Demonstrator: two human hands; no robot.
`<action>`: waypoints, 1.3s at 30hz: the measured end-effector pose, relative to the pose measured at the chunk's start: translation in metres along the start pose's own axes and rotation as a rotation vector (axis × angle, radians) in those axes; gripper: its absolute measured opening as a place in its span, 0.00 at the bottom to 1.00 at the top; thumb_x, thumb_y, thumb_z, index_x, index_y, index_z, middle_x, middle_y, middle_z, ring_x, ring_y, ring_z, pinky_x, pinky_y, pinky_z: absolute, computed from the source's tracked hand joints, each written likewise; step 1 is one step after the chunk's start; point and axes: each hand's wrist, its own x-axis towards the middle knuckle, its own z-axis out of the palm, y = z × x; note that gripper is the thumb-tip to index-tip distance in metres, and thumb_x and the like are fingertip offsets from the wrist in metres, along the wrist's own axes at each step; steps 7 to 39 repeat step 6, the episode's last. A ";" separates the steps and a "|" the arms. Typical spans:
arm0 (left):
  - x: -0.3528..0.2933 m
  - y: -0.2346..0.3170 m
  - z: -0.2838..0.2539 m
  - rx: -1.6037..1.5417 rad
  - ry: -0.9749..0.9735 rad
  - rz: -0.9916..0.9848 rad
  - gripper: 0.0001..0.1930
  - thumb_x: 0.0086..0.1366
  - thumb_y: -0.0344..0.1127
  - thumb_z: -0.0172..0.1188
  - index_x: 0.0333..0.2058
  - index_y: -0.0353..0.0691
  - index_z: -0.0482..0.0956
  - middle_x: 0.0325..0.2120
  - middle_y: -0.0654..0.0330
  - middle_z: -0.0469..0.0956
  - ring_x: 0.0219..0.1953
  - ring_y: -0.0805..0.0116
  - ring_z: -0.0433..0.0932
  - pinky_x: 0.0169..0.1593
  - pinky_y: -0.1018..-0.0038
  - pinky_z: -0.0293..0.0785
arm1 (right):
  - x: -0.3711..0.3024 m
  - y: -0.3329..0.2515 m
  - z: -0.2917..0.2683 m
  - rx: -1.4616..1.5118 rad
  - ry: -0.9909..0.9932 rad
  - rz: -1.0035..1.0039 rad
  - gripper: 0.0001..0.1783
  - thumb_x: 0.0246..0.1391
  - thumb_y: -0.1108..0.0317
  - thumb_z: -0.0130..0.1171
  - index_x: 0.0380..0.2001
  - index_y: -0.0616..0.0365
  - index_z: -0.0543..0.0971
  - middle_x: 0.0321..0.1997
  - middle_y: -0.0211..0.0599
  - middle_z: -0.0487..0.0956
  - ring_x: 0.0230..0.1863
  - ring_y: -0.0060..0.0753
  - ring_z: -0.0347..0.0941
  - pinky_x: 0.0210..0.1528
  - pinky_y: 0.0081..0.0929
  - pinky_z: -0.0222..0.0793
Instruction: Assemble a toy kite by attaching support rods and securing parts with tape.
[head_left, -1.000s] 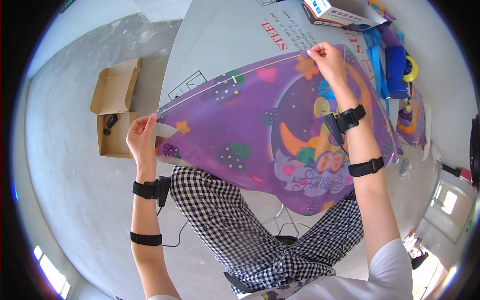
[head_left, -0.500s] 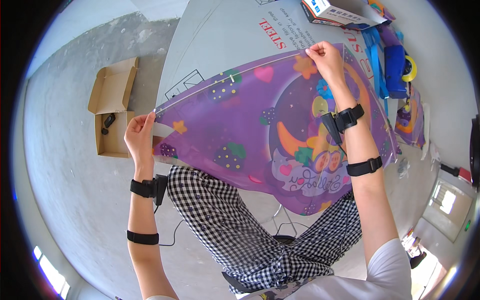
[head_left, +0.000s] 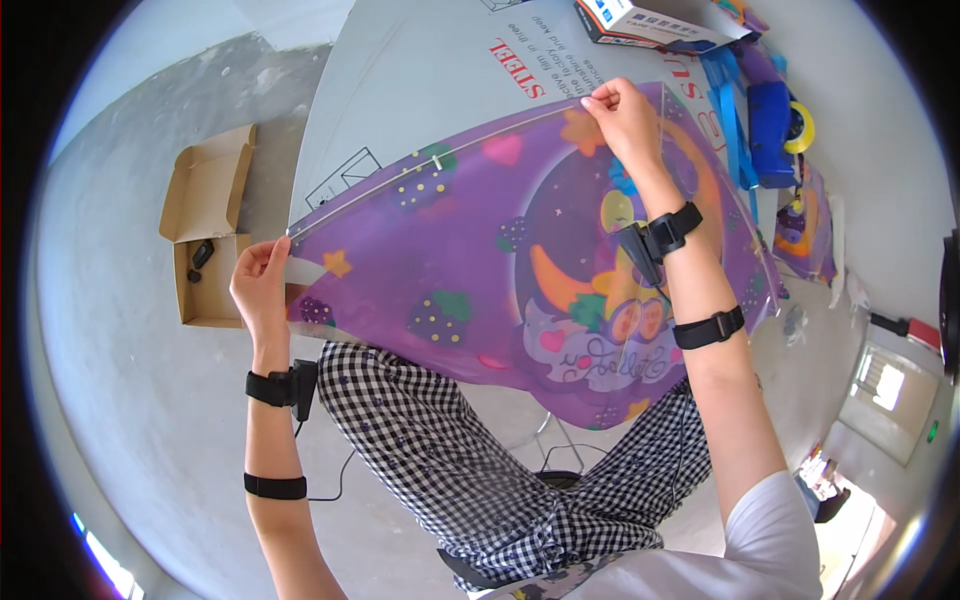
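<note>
A large purple plastic zip bag (head_left: pixel 455 260), printed with stars, hearts, berries and a moon, spreads from the table over my checked trousers. Its clear zip strip runs along the far edge, with a small white slider (head_left: pixel 437 162) partway along. My left hand (head_left: pixel 262 285) pinches the bag's left corner at the end of the strip. Further right, my right hand (head_left: pixel 625 125) pinches the same edge between thumb and fingertips, the forearm lying over the bag's printed moon. The strip is stretched between both hands.
The grey printed table (head_left: pixel 400 80) extends beyond the bag. A white box (head_left: pixel 660 22) stands at its far edge. To the right are a blue tape dispenser (head_left: pixel 770 130) with yellow tape and another purple bag (head_left: pixel 808 225). An open cardboard box (head_left: pixel 208 290) sits at left on the floor.
The whole view has shifted slightly, so things appear a little further left. Both hands keep their pinch on the zip bag, and the slider stays at the same place on the strip.
</note>
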 end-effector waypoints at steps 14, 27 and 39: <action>0.005 -0.006 -0.002 0.084 -0.010 0.034 0.10 0.60 0.37 0.67 0.32 0.37 0.81 0.27 0.66 0.80 0.32 0.79 0.75 0.41 0.84 0.67 | 0.000 -0.001 0.001 -0.013 -0.005 0.018 0.11 0.49 0.65 0.65 0.32 0.59 0.76 0.30 0.39 0.80 0.34 0.39 0.78 0.38 0.32 0.72; 0.005 -0.006 -0.002 0.084 -0.010 0.034 0.10 0.60 0.37 0.67 0.32 0.37 0.81 0.27 0.66 0.80 0.32 0.79 0.75 0.41 0.84 0.67 | 0.000 -0.001 0.001 -0.013 -0.005 0.018 0.11 0.49 0.65 0.65 0.32 0.59 0.76 0.30 0.39 0.80 0.34 0.39 0.78 0.38 0.32 0.72; 0.005 -0.006 -0.002 0.084 -0.010 0.034 0.10 0.60 0.37 0.67 0.32 0.37 0.81 0.27 0.66 0.80 0.32 0.79 0.75 0.41 0.84 0.67 | 0.000 -0.001 0.001 -0.013 -0.005 0.018 0.11 0.49 0.65 0.65 0.32 0.59 0.76 0.30 0.39 0.80 0.34 0.39 0.78 0.38 0.32 0.72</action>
